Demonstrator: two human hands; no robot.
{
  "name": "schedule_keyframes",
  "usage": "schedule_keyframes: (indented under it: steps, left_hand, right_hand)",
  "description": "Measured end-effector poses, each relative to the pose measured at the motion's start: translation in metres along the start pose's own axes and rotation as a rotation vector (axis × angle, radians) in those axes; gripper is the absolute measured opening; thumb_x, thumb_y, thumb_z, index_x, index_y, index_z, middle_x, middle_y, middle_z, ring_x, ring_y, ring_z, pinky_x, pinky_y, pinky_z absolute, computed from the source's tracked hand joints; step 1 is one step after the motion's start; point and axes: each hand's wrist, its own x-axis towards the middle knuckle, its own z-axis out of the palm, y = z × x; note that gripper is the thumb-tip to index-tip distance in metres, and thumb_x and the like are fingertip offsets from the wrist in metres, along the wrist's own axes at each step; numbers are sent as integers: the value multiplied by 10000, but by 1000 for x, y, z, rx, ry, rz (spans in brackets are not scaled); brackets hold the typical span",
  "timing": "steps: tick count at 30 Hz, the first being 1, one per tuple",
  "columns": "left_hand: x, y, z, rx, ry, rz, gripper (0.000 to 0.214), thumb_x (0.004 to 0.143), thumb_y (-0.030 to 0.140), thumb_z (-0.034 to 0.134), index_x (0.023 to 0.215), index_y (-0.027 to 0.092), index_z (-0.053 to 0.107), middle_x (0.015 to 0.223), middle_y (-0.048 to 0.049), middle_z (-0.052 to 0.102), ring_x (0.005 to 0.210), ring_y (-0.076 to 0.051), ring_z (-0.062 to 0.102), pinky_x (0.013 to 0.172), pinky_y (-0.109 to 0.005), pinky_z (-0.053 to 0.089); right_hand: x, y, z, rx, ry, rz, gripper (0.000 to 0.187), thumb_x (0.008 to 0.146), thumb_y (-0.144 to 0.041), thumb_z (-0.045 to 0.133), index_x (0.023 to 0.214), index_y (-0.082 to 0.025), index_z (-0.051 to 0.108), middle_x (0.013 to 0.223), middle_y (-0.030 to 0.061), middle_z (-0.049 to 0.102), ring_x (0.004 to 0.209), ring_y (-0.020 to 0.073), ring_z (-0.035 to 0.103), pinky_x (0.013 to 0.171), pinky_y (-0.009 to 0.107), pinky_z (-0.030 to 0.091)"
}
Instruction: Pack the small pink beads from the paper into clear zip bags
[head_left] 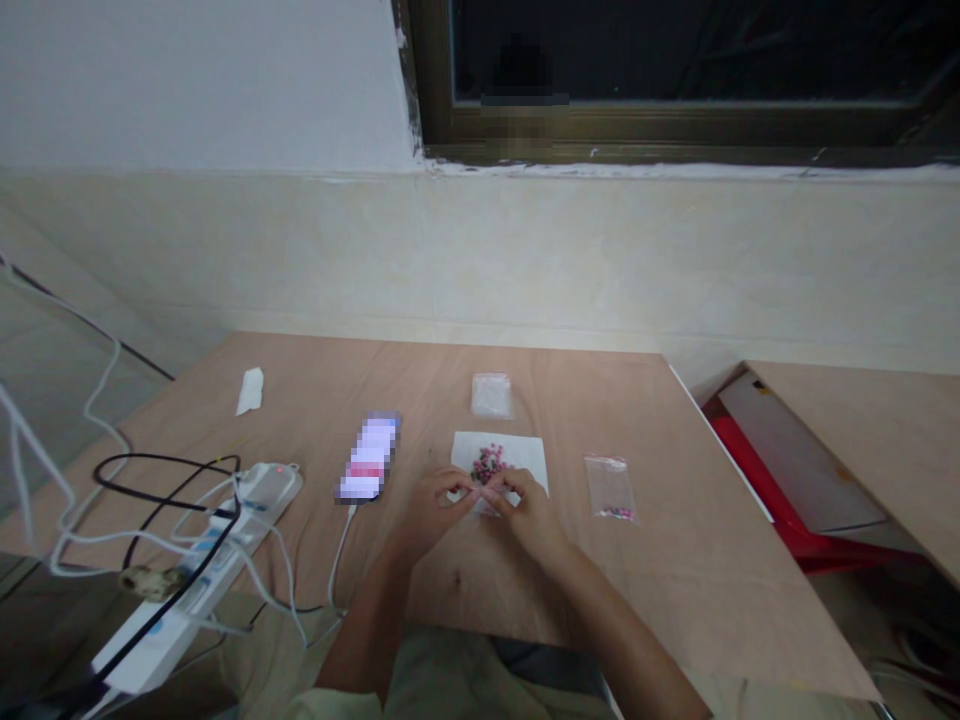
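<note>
- Beads [491, 460], many and small, lie heaped on a sheet of white paper [531, 452] on the wooden tabletop [675, 590]; take this paper as the middle of a clock, with 12 o'clock toward the wall
- At 3 o'clock, a little low and well apart from the paper, a flat clear bag [611, 485] has a few pink and dark pieces gathered along its bottom edge
- Judging by this, the work in hand looks only partly done: one small lot sits inside the bag, while a larger heap is loose and seems left to deal with
- At 12 o'clock, just beyond the paper, lies a clear plastic packet [492, 395]; its contents, if any, are too faint to tell
- The left hand [442, 505] comes in from 7 o'clock and the right hand [525, 508] from 5 o'clock, meeting over the paper's near edge
- The grip of each hand is pressed together at thumb and finger, seemingly pinching one small pale item [485, 508], perhaps a clear bag; blur hides exactly what it is
- The heap is mostly bright pink mixed with dark green or blackish bits, roundish and spread in an uneven patch; single shapes are too small to make out
- At 9 o'clock a phone [369, 457] lies with its screen lit and blurred
</note>
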Motion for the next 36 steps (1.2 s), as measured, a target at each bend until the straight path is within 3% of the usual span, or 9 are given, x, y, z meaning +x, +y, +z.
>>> schedule_keyframes:
  steps: [5,10,18,21,24,28,33,36]
  left_hand:
    - [1,-2,-2,0,-75,-56,147,711,298,537,711,191,638,750,-30,625,759,-168,540,698,-251,398]
    - [10,-2,-10,-67,-15,-106,146,682,307,566,653,185,641,679,-14,615,690,-156,530,654,-239,399]
    - [16,-8,-14,-58,-47,-171,153,678,318,579,672,183,652,695,-19,631,691,-163,552,641,-245,407]
    - [16,-11,-12,-124,-39,-196,150,689,310,570,688,172,628,702,-13,619,687,-153,545,632,-237,404]
    - [15,-10,-6,-216,-6,-193,140,709,311,546,716,174,573,668,14,577,644,-128,522,590,-218,392]
    - [12,-8,2,-239,111,-189,158,734,325,511,692,173,513,609,35,508,599,-108,488,574,-209,383]
    - [9,-14,9,-253,183,-210,198,748,350,478,660,172,476,576,36,482,560,-101,482,563,-212,396]
    - [6,-24,9,-230,229,-222,204,742,375,457,748,173,484,667,12,531,618,-120,520,585,-232,421]
  right_hand:
    - [4,1,-6,44,28,88,167,649,-309,589,541,-185,560,613,18,570,682,168,505,653,281,375]
    - [11,5,-11,227,-24,211,241,639,-414,581,614,-174,580,616,7,581,609,142,510,596,260,390]
    - [14,9,-14,274,17,205,277,626,-428,590,543,-171,529,546,-10,521,568,128,477,582,253,380]
    - [14,10,-10,330,-2,222,257,645,-426,573,621,-170,558,624,4,559,624,137,505,617,261,391]
    - [10,15,-2,460,-92,217,266,633,-415,591,760,-182,569,753,15,592,686,140,528,635,257,402]
    - [-2,23,10,491,-162,255,247,633,-404,595,642,-161,548,612,-8,559,574,111,490,562,231,377]
    - [-18,26,20,482,-111,347,285,585,-430,617,591,-161,522,542,-20,538,508,103,458,504,223,353]
    - [-25,34,13,477,15,357,292,586,-440,603,586,-163,512,531,-23,529,515,110,466,508,224,356]
